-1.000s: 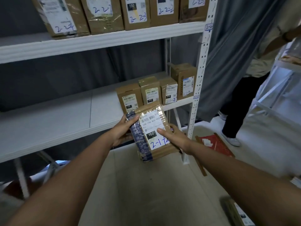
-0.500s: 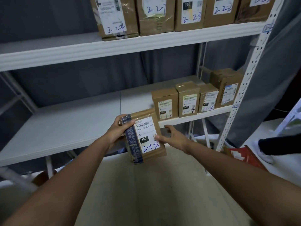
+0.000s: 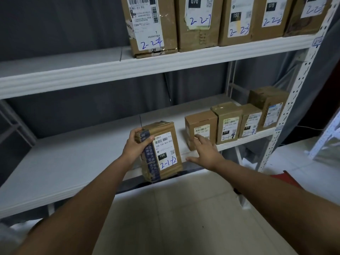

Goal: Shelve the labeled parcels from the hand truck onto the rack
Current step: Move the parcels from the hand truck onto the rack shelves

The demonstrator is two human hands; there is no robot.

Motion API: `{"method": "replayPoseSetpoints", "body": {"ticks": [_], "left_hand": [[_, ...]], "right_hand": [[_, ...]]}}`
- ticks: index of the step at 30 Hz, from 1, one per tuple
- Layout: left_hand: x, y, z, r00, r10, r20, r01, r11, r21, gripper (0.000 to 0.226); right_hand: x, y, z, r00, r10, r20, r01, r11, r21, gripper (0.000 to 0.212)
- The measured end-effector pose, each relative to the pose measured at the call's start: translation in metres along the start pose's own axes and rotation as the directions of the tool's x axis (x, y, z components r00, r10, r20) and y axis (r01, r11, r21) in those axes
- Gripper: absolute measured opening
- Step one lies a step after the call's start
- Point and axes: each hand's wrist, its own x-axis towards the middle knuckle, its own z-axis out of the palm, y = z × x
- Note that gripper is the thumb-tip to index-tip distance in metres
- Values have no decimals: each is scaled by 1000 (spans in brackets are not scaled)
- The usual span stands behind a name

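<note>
My left hand [image 3: 137,144] is curled round the upper left corner of the parcel [image 3: 161,150], thumb across the front and fingers wrapped over the taped edge. The parcel sits just left of the frame's centre, upright, and seems to be at or just over the front lip of the lower shelf [image 3: 64,162]; I cannot tell whether its bottom edge rests on the board yet.

It strikes me as light, since one hand carries it by a corner without it sagging. The cardboard looks stiff enough to keep its shape, though its wrapping is wrinkled, so I would squeeze the side faces and not the label. The glossy tape down the left side could be slippery; a hold across the bare cardboard seems safer.

It is a brown box, taller than wide, with a dark blue printed tape strip running down its left edge. Its white label carries a barcode, a black patch reading 150, and blue handwriting, 2-1-12 as far as I can read it.

To the right of it, my right hand [image 3: 206,151] is spread, fingers straight, holding nothing, its fingertips touching or nearly touching the front of the neighbouring box [image 3: 201,124]. Further right stands the box marked 2-1-4 [image 3: 228,124].
</note>
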Motion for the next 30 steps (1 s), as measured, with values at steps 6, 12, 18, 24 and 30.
{"method": "replayPoseSetpoints", "body": {"ticks": [6, 12, 18, 24, 30], "left_hand": [[23, 4, 14, 996, 77, -51, -76, 997, 16, 62], [57, 3, 29, 989, 110, -96, -104, 993, 62, 77], [77, -7, 54, 985, 170, 7, -169, 973, 157, 66], [87, -22, 50, 982, 180, 62, -190, 953, 238, 79], [90, -18, 53, 982, 168, 84, -181, 964, 196, 77]], "right_hand": [[22, 12, -13, 992, -40, -116, 17, 982, -190, 75], [46, 35, -18, 990, -26, -142, -9, 970, -242, 80], [73, 55, -21, 989, -29, -148, -9, 968, -250, 82], [92, 65, -18, 988, -65, -142, 23, 960, -280, 85], [101, 68, -13, 989, -72, -127, 31, 953, -300, 85]]}}
